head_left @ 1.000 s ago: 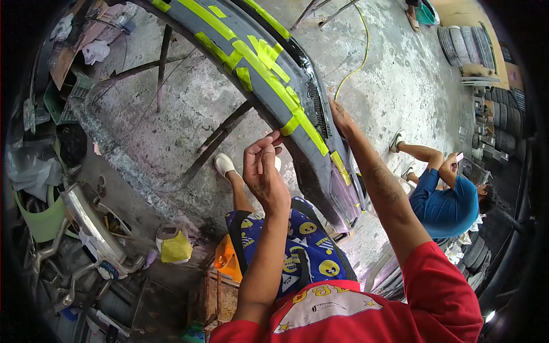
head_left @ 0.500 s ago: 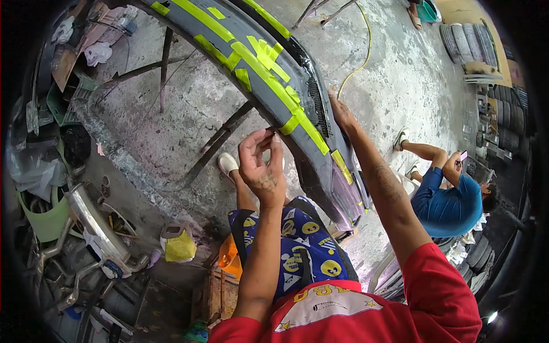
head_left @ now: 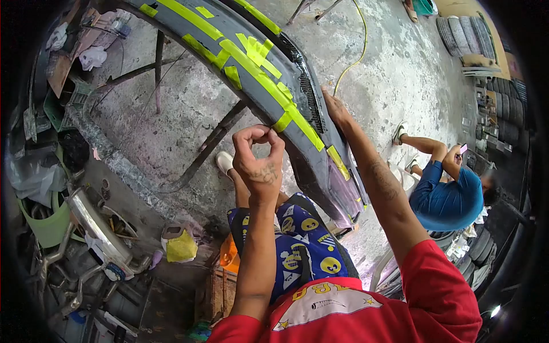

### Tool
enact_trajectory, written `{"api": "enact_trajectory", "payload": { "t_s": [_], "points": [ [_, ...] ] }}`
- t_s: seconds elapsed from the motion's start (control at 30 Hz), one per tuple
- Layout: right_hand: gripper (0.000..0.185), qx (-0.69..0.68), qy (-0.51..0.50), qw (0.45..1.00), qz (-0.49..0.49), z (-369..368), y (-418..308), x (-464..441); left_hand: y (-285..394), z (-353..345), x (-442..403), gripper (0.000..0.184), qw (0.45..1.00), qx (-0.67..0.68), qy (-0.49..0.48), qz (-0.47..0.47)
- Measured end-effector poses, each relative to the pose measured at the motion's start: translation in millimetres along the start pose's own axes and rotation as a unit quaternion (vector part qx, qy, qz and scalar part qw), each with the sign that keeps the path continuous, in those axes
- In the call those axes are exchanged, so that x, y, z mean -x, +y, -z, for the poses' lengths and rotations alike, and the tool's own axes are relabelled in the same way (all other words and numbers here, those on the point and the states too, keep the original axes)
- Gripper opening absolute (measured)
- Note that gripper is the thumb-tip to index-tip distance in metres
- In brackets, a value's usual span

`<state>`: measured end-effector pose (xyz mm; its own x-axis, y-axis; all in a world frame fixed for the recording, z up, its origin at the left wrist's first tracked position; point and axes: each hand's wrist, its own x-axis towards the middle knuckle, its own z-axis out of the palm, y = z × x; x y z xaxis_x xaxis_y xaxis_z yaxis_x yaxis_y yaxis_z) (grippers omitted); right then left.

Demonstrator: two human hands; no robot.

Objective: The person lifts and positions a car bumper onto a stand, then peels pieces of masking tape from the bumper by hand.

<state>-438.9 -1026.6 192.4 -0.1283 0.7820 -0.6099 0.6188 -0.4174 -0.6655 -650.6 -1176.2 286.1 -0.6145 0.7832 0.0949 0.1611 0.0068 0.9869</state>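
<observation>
A dark grey car bumper (head_left: 243, 43) stretches from the upper left to the centre, with strips of yellow-green masking tape (head_left: 251, 67) along it. My left hand (head_left: 260, 157) is at the bumper's near edge, thumb and forefinger pinched together at the end of a short crosswise tape strip (head_left: 282, 122). The other fingers curl in behind them. My right hand (head_left: 336, 110) lies along the bumper's far side, beside a black mesh grille (head_left: 311, 100). Its fingers look stretched out against the edge; their tips are partly hidden.
Dark metal stand legs (head_left: 223, 124) hold up the bumper. A yellow hose (head_left: 357, 60) crosses the concrete floor. A person in blue (head_left: 449, 197) sits at the right with a phone. Silver exhaust parts (head_left: 100, 223) and clutter lie at the left; stacked tyres (head_left: 466, 35) stand at upper right.
The whole view has shifted slightly, so the bumper sits a little further left and up. My left fingertips have closed into a tighter pinch at the tape's end. My right hand stays against the bumper.
</observation>
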Motion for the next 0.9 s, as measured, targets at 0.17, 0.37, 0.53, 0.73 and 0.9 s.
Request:
{"api": "enact_trajectory", "payload": {
  "t_s": [0.17, 0.37, 0.53, 0.73, 0.9],
  "points": [
    [0.077, -0.016, -0.012, 0.999, -0.025, 3.1, -6.0, 3.6, 16.1, -1.5, -1.2, 0.025, 0.980, 0.194, -0.016, 0.048],
    [0.076, -0.033, -0.019, 0.999, -0.035, 6.1, -1.7, 0.6, 23.3, 14.0, -5.4, 0.026, 0.977, 0.150, 0.004, 0.151],
    [0.077, -0.058, -0.024, 0.998, -0.023, 5.9, 4.9, -4.6, 14.2, 9.0, -3.6, 0.034, 0.984, 0.118, -0.029, 0.131],
    [0.078, -0.088, -0.025, 0.995, -0.029, 3.1, 8.5, -6.4, 13.4, 5.7, -8.5, 0.029, 0.984, 0.109, -0.031, 0.135],
    [0.080, -0.062, -0.019, 0.997, -0.032, 4.2, 4.5, -1.7, 14.5, 7.4, -10.5, 0.030, 0.967, 0.197, -0.048, 0.151]
  ]
}}
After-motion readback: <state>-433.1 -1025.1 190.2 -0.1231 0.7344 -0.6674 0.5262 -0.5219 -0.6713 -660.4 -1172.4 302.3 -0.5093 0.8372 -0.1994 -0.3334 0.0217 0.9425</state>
